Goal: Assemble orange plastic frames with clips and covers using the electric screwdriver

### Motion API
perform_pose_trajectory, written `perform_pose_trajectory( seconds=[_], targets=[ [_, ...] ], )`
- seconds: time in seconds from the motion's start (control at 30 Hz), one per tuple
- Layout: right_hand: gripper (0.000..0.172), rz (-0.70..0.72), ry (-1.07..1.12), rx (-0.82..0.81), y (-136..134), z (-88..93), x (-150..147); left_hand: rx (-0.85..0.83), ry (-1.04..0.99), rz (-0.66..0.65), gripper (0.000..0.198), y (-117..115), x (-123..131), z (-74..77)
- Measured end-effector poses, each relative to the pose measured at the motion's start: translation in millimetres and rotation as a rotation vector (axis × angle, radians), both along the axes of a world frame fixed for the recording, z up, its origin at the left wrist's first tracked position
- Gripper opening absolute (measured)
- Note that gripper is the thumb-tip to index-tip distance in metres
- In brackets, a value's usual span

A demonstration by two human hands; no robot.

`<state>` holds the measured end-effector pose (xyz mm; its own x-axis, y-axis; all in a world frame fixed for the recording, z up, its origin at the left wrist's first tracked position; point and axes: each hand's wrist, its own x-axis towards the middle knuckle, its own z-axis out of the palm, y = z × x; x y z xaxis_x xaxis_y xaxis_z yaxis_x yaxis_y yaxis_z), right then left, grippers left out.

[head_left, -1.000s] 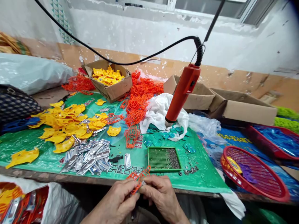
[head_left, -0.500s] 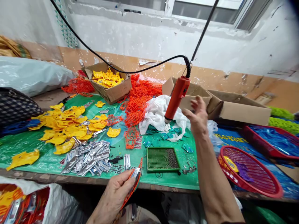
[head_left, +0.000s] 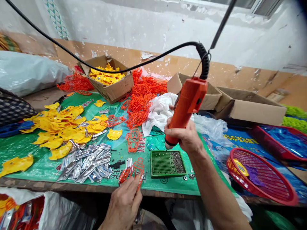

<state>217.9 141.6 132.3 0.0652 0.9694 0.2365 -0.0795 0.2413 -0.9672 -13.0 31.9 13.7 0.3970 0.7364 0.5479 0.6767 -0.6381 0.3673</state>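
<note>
The screw tray (head_left: 168, 163) lies on the mat (head_left: 28, 150), near the front edge of the table. The screwdriver (head_left: 185, 110), in the right hand (head_left: 185, 137), is above the back edge of the tray. The lattice piece (head_left: 131, 171), in the left hand (head_left: 124, 199), is just left of the tray. More to the left lies the pile of metal strips (head_left: 88, 161), and behind it the pile of shells (head_left: 62, 127). The cardboard box (head_left: 112, 89) stands at the back. The basket (head_left: 261, 179) lies well to the right.
</note>
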Motion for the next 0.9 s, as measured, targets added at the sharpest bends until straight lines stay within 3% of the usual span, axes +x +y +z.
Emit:
perform_pose_trajectory(
  seconds=[0.1, 0.27, 0.47, 0.63, 0.73, 0.9],
  targets=[
    [0.021, -0.131, -0.026, -0.01, -10, -18.4, -11, -0.106, 0.099, -0.004, 0.034, 0, 1, -2.9],
    [0.024, -0.241, 0.03, -0.016, -14, -42.9, -19, -0.314, 0.099, 0.002, 0.035, 5, 2, 7.6],
    [0.017, -0.301, 0.003, -0.023, -16, -46.7, -23, -0.39, 0.034, 0.009, 0.04, 10, 4, 9.0],
    [0.017, -0.359, -0.023, -0.001, -19, -44.0, -15, -0.405, -0.191, 0.061, 0.033, 9, 0, 8.2],
    [0.021, -0.406, -0.008, 0.008, -21, -43.9, -6, -0.593, -0.377, 0.091, 0.028, 6, -2, 14.2],
    [0.018, -0.434, -0.048, -0.027, -25, -46.4, 1, -1.054, -0.613, -0.018, 0.033, 0, 3, 26.5]
  ],
)
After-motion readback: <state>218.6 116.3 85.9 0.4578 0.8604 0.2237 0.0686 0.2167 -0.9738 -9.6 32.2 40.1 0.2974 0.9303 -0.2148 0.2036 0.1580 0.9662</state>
